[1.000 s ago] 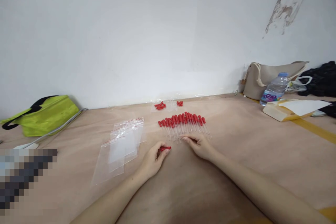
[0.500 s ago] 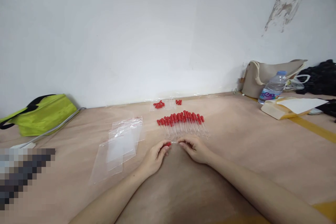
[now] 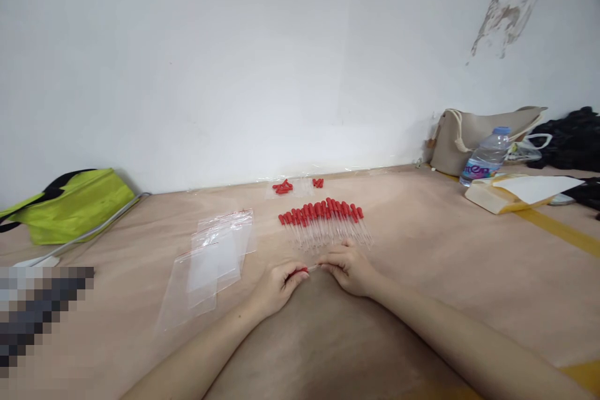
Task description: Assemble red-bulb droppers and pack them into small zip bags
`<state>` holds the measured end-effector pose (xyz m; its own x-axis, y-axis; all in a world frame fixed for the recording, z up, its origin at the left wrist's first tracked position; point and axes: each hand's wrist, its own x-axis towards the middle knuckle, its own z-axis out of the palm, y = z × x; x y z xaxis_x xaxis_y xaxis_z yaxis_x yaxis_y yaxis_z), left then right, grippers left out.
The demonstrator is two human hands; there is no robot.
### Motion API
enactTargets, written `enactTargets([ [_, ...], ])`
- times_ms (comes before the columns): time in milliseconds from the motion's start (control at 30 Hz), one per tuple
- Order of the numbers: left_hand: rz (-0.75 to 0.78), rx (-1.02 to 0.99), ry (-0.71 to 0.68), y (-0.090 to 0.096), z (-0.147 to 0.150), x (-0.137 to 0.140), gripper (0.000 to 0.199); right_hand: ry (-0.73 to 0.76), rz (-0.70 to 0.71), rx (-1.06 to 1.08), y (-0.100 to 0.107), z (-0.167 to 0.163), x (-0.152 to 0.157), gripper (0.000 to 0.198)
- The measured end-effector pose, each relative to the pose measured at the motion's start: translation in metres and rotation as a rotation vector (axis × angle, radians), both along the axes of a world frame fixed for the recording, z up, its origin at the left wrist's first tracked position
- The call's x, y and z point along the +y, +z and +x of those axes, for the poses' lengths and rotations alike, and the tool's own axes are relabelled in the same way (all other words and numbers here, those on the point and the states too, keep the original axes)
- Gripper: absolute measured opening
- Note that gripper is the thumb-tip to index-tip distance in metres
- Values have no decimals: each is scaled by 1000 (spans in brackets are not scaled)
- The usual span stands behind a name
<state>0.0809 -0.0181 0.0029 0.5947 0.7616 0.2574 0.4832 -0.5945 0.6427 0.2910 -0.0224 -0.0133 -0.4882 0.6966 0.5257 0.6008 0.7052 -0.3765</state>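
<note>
My left hand (image 3: 280, 287) pinches a red rubber bulb (image 3: 304, 270), mostly covered by the fingers. A thin clear glass tube (image 3: 314, 267) runs from the bulb to my right hand (image 3: 347, 269), whose fingers are closed on its other end. Both hands are low over the brown table covering, close together. Just beyond them lies a fanned row of droppers (image 3: 323, 215), red bulbs pointing to the wall and clear tubes toward me. Farther back are loose red bulbs (image 3: 282, 187) on clear plastic and a smaller cluster of red bulbs (image 3: 318, 183).
Clear zip bags (image 3: 218, 262) overlap to the left of my hands. A yellow-green bag (image 3: 79, 206) with a grey cable is at far left. On the right stand a water bottle (image 3: 485, 156), a beige bag (image 3: 457, 144) and an opened carton (image 3: 497, 194). A white wall (image 3: 257, 75) bounds the back.
My left hand has come slightly nearer to me and lower, tilting the tube so its right end sits higher. The right hand has shifted only a little. The dropper row is unchanged.
</note>
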Motion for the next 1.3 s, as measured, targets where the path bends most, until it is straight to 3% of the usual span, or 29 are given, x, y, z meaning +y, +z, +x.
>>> enactTargets([
  [167, 90, 92, -23, 1, 1, -1, 26, -72, 106, -108, 1, -5, -9, 21],
  [467, 119, 34, -59, 0, -2, -3, 21, -45, -10, -23, -2, -18, -15, 20],
  [567, 0, -78, -14, -1, -1, 5, 18, -53, -111, 98, 1, -25, -12, 21],
  [700, -231, -523, 205, -8, 7, 14, 26, -36, -276, 350, 3, -37, -6, 26],
  [767, -345, -671, 241, -10, 10, 14, 31, -18, -323, 397, 3, -41, -6, 26],
  [933, -500, -810, 302, 9, 2, 25, 39, 33, -390, 387, 2, -37, -11, 29],
  [1100, -529, -471, 419, 38, -18, 80, 44, -82, -397, 346, -3, -20, -8, 27],
  [1300, -546, -299, 443, 35, -2, 136, 40, -130, -376, 366, -5, -12, -1, 23],
])
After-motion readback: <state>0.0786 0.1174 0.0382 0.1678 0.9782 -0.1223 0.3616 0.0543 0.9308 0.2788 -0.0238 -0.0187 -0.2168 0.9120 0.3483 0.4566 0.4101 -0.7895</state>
